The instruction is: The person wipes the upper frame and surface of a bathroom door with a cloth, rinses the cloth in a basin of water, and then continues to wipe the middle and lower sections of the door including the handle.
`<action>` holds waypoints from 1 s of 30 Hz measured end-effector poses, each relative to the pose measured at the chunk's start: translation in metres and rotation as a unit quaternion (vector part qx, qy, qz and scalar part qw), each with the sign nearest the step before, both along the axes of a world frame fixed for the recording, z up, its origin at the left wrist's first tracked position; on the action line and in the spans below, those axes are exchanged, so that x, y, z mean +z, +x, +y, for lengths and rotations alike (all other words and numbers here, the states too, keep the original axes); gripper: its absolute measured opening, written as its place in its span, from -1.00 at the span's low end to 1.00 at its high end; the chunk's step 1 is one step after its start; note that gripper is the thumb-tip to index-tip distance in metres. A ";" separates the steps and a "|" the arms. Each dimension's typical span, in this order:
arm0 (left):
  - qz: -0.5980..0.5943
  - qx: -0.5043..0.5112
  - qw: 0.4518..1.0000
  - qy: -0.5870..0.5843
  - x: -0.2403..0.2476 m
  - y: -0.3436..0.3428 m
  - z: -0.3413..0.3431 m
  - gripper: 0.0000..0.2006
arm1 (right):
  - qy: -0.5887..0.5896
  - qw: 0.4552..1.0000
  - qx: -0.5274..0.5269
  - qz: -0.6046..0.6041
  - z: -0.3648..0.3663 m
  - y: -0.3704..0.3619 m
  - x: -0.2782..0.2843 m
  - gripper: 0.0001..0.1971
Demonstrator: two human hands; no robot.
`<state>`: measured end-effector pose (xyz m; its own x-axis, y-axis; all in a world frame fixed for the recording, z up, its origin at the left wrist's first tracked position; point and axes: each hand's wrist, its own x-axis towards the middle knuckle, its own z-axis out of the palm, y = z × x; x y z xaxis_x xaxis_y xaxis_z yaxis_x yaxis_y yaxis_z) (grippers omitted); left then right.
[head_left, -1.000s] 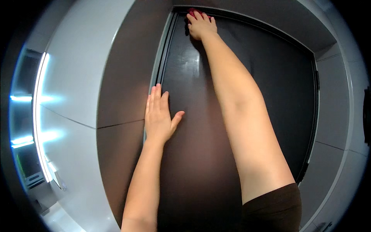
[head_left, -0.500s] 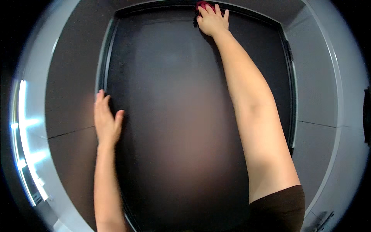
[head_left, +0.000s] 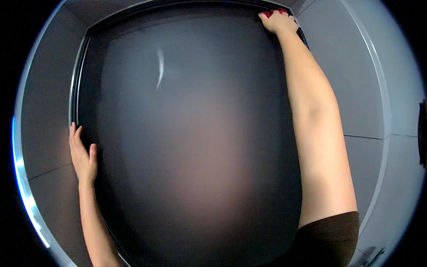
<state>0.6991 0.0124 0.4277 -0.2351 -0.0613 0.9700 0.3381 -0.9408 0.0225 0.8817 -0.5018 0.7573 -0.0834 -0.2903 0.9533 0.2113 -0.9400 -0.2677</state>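
A large dark panel (head_left: 133,124) with a smooth, faintly reflective surface fills the middle of the view, bordered by a black frame (head_left: 82,58). At its top right corner my right hand (head_left: 280,22) is closed over a crumpled dark red cloth (head_left: 281,10), pressed against the panel and frame. Most of the cloth is hidden under my fingers. My left hand (head_left: 83,155) rests with stretched fingers along the left side of the frame, thumb apart, holding nothing.
Grey wall tiles (head_left: 329,66) with thin joints surround the frame. A bright light strip (head_left: 29,204) runs at the far left. Something dark (head_left: 422,133) juts in at the right rim, and a small dark object (head_left: 376,258) lies at the lower right.
My right hand has slid rightward with the red cloth along the top edge into the corner. The view has shifted; my left hand stays by the left frame, lower in the picture.
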 end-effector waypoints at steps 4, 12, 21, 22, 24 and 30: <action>0.005 0.001 1.000 0.006 -0.001 0.003 0.008 -0.29 | -0.016 0.999 0.009 0.034 -0.012 -0.003 -0.002 -0.30; -0.001 0.009 0.999 0.041 0.004 0.009 0.018 -0.33 | -0.028 0.993 -0.016 0.116 -0.011 -0.011 -0.050 -0.39; -0.093 -0.105 0.989 0.049 0.001 0.020 -0.003 -0.47 | -0.029 0.995 -0.077 0.063 -0.009 -0.002 -0.211 -0.43; -0.112 -0.179 0.976 0.061 -0.005 0.019 -0.032 -0.50 | 0.000 0.991 -0.042 0.130 -0.003 -0.002 -0.250 -0.41; -0.095 -0.249 0.961 0.076 -0.014 0.018 -0.050 -0.49 | 0.004 0.988 -0.047 0.148 -0.002 -0.017 -0.292 -0.42; 0.037 -0.258 0.965 0.010 -0.063 0.016 -0.122 -0.50 | 0.064 0.970 0.027 0.232 0.007 -0.035 -0.485 -0.38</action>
<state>0.7148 -0.1091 0.3650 -0.1699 0.0275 0.9851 -0.1762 -0.9844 -0.0029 0.8471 -0.4950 0.2725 0.3654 -0.4002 0.8404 0.0886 -0.8838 -0.4594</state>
